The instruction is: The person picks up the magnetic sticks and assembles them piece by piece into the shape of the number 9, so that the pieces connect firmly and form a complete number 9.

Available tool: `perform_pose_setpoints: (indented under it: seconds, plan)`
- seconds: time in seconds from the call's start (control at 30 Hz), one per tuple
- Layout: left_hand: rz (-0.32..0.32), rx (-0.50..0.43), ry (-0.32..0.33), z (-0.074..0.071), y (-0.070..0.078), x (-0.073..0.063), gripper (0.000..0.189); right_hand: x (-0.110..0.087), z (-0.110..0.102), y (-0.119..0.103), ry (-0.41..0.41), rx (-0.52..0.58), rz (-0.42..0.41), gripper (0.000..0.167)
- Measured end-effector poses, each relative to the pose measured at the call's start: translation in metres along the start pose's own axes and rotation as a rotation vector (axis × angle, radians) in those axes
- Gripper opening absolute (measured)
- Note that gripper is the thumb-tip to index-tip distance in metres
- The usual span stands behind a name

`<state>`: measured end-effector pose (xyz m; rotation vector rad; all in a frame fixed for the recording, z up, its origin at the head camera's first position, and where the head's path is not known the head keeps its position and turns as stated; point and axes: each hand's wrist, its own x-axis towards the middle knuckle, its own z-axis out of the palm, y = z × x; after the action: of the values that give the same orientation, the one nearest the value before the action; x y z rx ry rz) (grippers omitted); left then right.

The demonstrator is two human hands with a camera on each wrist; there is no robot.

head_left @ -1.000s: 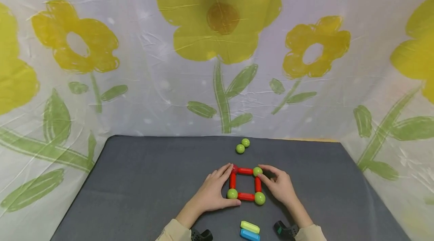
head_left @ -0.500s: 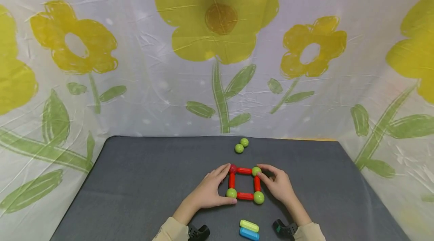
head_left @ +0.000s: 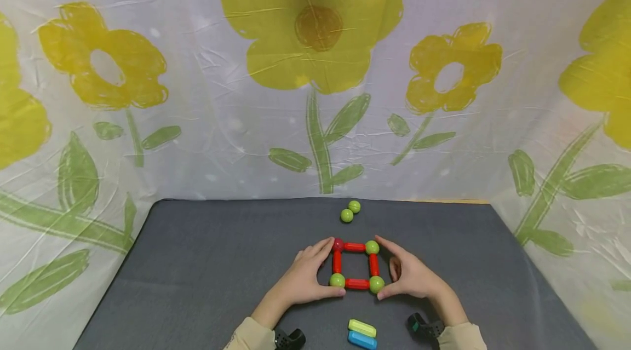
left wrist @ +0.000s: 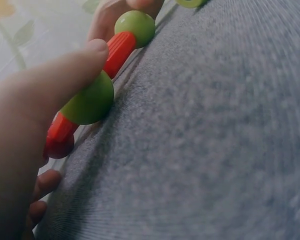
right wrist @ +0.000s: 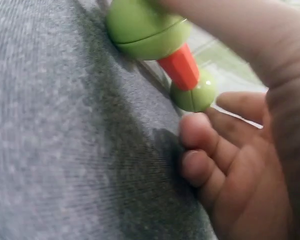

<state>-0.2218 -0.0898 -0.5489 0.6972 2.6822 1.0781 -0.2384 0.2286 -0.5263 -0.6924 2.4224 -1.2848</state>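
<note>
A square of red magnetic rods (head_left: 357,284) and balls lies on the table in the head view, with one red ball (head_left: 337,245) at its far left corner and green balls at the others. My left hand (head_left: 307,279) holds its left side, thumb by the near left green ball (head_left: 337,280) and fingertips at the red ball. Across from it, my right hand (head_left: 414,274) spans the right side. Its index finger reaches the far right green ball (head_left: 372,247), and its thumb touches the near right green ball (right wrist: 145,30).
Two loose green balls (head_left: 347,216) lie together beyond the square. Nearer the front, a yellow-green rod (head_left: 362,328) and a blue rod (head_left: 362,339) lie side by side. A flower-printed sheet (head_left: 212,136) hangs behind the grey table (head_left: 222,262).
My right hand has let the far right ball out of its pinch and spread along the right side, its thumb moving down to the near right ball. The left hand keeps its hold.
</note>
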Motion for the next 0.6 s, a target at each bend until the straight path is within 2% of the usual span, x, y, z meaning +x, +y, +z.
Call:
perform_pose_setpoints:
  seconds: [0.13,0.37,0.6]
  plan:
    - [0.022,0.018,0.007,-0.002,-0.001,-0.001,0.117,-0.001,-0.001,-0.002,-0.042,-0.018,-0.013,0.12]
    - [0.053,0.044,-0.004,-0.007,-0.007,-0.004,0.111,0.0,0.004,-0.005,-0.012,-0.069,-0.009,0.118]
    - [0.082,0.031,-0.016,-0.011,-0.011,-0.004,0.114,0.001,0.005,-0.004,-0.016,-0.072,-0.005,0.117]
